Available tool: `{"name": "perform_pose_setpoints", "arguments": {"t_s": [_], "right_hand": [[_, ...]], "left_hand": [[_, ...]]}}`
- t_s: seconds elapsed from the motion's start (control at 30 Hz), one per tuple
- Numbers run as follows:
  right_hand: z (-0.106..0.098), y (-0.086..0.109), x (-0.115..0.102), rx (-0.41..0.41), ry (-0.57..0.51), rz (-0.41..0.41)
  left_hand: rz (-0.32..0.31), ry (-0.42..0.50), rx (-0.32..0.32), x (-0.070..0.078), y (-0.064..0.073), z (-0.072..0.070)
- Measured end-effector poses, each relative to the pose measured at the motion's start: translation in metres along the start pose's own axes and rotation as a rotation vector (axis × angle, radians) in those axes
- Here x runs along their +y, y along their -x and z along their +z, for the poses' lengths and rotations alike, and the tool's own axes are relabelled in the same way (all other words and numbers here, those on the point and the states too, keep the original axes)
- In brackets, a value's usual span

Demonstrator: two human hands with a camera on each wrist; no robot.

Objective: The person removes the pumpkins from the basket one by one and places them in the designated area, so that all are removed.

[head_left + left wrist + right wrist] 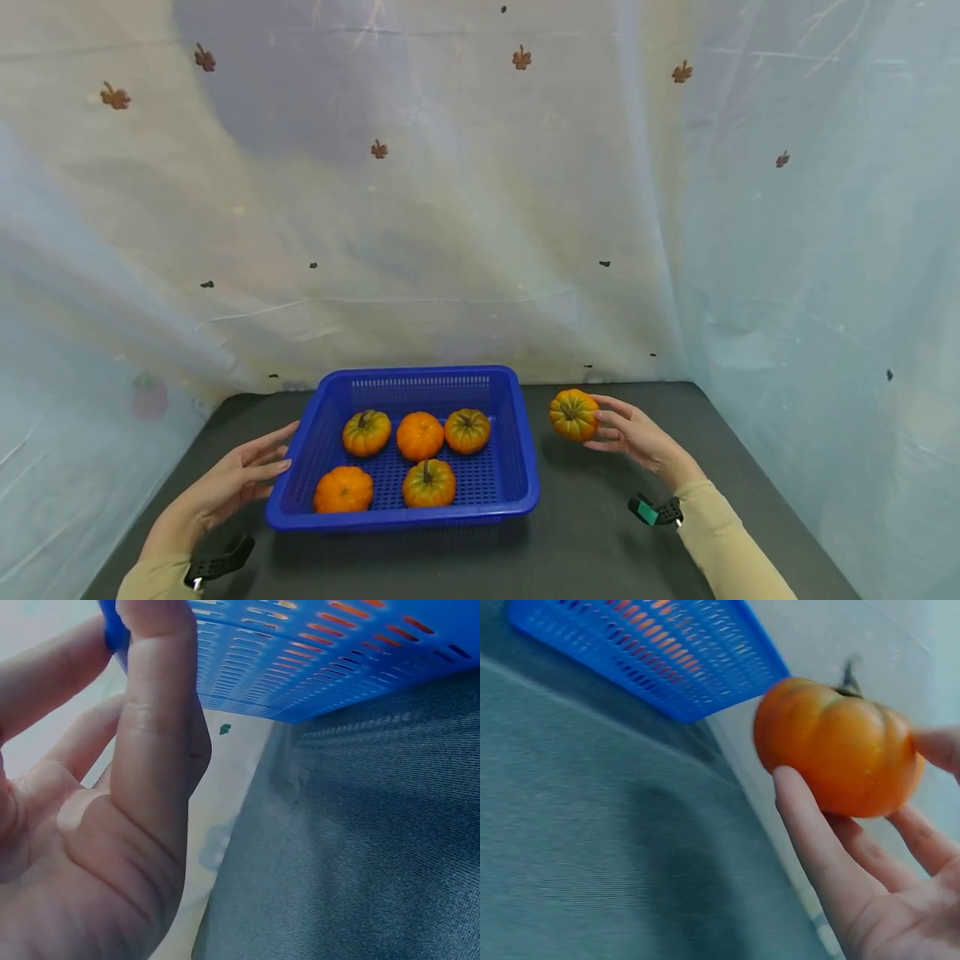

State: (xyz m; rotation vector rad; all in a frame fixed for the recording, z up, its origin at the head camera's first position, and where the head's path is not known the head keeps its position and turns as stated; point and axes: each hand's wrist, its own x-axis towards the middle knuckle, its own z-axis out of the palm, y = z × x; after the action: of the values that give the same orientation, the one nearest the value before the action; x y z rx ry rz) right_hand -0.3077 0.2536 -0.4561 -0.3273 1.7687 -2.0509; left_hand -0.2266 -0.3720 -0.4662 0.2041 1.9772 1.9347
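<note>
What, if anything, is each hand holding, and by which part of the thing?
The right hand holds a pumpkin by its rounded sides, the stem left free. The left hand holds the blue basket by its left rim.

**Out of Sight and Out of Frame**

The left wrist view crops the blue basket at the top and right, and its slots give only orange patches of the contents. The left hand runs off that view too. In the right wrist view, two fingertips vanish behind the held pumpkin; its stem is blurred, and the right hand is cropped. The head view cuts off both sleeves. Dark marks behind are too small to identify.
</note>
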Motion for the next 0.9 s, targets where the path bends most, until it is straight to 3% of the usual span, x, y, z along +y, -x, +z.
{"name": "perform_pose_setpoints", "arguments": {"t_s": [0.4, 0.7, 0.9], "right_hand": [[0.004, 0.004, 0.03, 0.059, -0.164, 0.039], [0.009, 0.0, 0.036, 0.079, -0.154, 0.027], [0.016, -0.01, 0.039, 0.127, -0.166, 0.027]], "left_hand": [[-0.016, -0.023, 0.047, 0.0, -0.002, 0.002], [-0.031, -0.052, 0.08, 0.004, -0.003, 0.007], [-0.012, -0.067, 0.065, 0.004, -0.002, 0.005]]}}
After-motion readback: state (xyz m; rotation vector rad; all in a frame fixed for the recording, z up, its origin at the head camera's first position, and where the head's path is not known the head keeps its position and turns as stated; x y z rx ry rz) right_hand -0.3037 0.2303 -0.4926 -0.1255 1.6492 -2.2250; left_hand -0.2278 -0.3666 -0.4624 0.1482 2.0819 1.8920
